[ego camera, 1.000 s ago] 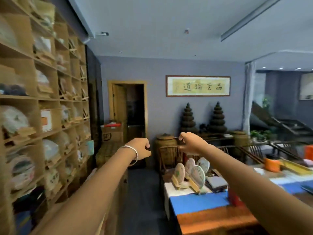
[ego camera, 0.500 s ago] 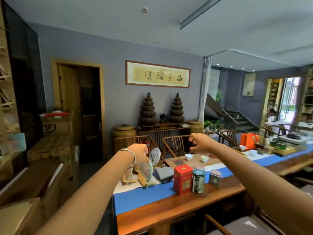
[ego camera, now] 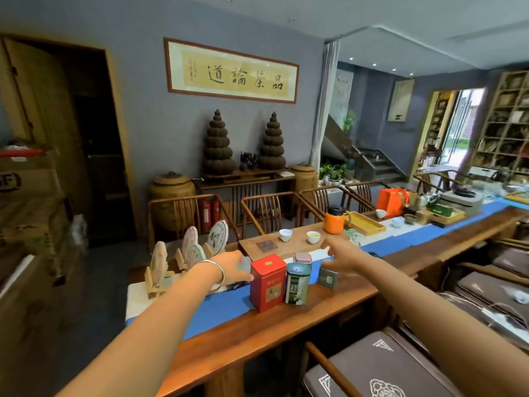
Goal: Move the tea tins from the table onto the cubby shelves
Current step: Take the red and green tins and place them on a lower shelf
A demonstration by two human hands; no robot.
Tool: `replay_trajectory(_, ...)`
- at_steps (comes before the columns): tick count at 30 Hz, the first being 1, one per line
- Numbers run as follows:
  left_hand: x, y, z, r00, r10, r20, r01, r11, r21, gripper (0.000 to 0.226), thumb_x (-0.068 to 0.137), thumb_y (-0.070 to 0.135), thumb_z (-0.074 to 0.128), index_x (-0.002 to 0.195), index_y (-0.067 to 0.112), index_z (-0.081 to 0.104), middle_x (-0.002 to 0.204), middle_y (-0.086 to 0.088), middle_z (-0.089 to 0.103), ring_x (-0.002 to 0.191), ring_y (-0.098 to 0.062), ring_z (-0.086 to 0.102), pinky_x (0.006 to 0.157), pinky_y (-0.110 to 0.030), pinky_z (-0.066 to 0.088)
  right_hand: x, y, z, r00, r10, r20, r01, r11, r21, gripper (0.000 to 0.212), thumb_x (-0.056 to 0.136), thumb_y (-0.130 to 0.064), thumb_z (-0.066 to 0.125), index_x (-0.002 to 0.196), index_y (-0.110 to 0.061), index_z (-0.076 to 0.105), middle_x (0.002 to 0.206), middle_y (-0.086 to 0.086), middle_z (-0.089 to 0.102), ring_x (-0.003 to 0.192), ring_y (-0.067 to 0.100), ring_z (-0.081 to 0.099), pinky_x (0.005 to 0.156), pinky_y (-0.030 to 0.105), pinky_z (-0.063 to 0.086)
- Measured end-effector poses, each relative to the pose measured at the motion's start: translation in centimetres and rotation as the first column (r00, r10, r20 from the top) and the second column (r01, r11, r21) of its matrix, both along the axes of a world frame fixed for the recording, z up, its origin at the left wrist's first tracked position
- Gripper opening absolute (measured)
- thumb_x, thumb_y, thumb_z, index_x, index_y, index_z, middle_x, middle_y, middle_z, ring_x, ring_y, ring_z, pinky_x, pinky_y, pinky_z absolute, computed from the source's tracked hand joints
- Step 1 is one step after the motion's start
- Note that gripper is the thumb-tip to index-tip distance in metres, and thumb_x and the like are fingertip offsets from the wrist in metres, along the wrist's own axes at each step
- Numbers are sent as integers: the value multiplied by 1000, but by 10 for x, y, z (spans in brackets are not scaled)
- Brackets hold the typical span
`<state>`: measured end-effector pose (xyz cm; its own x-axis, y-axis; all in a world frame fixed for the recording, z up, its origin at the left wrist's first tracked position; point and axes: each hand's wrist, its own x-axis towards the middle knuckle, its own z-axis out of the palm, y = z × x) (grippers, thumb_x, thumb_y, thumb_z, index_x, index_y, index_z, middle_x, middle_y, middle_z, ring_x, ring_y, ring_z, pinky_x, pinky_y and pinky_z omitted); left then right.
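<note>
A tea room with grey walls holds a long wooden worktop [ego camera: 257,333] with a blue runner [ego camera: 217,308]. Four tea tins stand together: red tin [ego camera: 267,282], green round tin [ego camera: 297,283], pink tin [ego camera: 303,257], small green tin [ego camera: 328,277]. The left hand [ego camera: 233,267] and right hand [ego camera: 342,257] reach toward them, fingers spread, holding nothing.

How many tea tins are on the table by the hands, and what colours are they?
Red tins: 1, the red tin
Green tins: 2, the round tin and the small green tin
Pink tins: 1, the pink tin, behind the round one
Total: 4 tins
</note>
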<state>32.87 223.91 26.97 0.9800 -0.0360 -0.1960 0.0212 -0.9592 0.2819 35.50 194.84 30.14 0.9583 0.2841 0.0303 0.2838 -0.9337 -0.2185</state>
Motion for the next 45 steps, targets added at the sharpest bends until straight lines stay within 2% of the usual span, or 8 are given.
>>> replay_trajectory(8, 137, -1, -91, 999, 42, -7, -43, 989, -144, 83, 82, 54, 64, 142, 8, 29, 139, -12, 47, 124, -27, 48, 96, -34, 42, 128, -28, -76, 984, -98, -151, 100, 995, 6, 50, 84, -31, 65, 126, -13, 46, 120, 11, 59, 100, 22, 55, 81, 33, 46)
replay_trajectory(15, 208, -4, -178, 978, 204, -52, -209, 913, -350, 119, 69, 50, 78, 151, 9, 4, 154, -14, 22, 140, -30, 28, 109, -38, 33, 210, -32, -151, 960, -154, -234, 185, 976, 116, 48, 82, -26, 71, 119, -8, 47, 121, 12, 59, 87, 15, 50, 58, 10, 32)
replay_trajectory(21, 237, -18, -215, 973, 229, 11, -205, 891, -404, 136, 56, 52, 85, 150, 19, -7, 152, -12, 15, 140, -32, 23, 112, -43, 26, 252, -29, -213, 925, -105, -365, 184, 964, 190, 85, 72, -37, 80, 139, -9, 35, 142, 13, 47, 128, 23, 46, 105, 32, 40)
replay_trajectory(25, 252, -23, -232, 965, 258, 52, -212, 877, -431, 135, 54, 49, 86, 149, 24, -6, 150, -10, 13, 140, -28, 19, 114, -43, 24, 289, -31, -240, 905, -79, -418, 183, 959, 214, 104, 69, -34, 83, 149, -7, 22, 149, 16, 38, 136, 25, 39, 112, 40, 35)
replay_trajectory(28, 259, -28, -241, 952, 302, 55, -241, 846, -476, 134, 54, 46, 87, 149, 26, -5, 148, -9, 16, 139, -26, 21, 113, -43, 26, 311, -29, -257, 893, -23, -449, 159, 950, 268, 112, 64, -27, 86, 151, -10, 17, 145, 13, 43, 127, 19, 46, 103, 28, 40)
replay_trajectory(35, 269, -48, -269, 881, 473, 0, -346, 644, -682, 124, 53, 32, 91, 147, 26, 11, 135, -1, 41, 124, -18, 42, 106, -37, 37, 340, -26, -296, 852, 135, -506, 101, 905, 413, 110, 66, -14, 80, 150, -31, 12, 123, -4, 61, 108, 14, 61, 88, 24, 45)
replay_trajectory(40, 271, -48, -284, 815, 574, -78, -399, 460, -793, 102, 42, 36, 95, 123, 49, 33, 128, 9, 52, 117, -9, 52, 98, -29, 42, 354, -36, -308, 846, 139, -515, 142, 872, 469, 87, 58, -18, 87, 126, -34, 34, 104, -15, 67, 91, -7, 64, 71, 6, 46)
replay_trajectory(45, 273, -45, -286, 827, 537, -166, -412, 377, -830, 104, 35, 46, 93, 121, 54, 34, 120, 19, 57, 111, -4, 56, 95, -29, 48, 367, -37, -310, 791, 237, -564, 175, 796, 579, 74, 60, -5, 85, 122, -24, 49, 116, -3, 67, 109, 15, 65, 94, 36, 52)
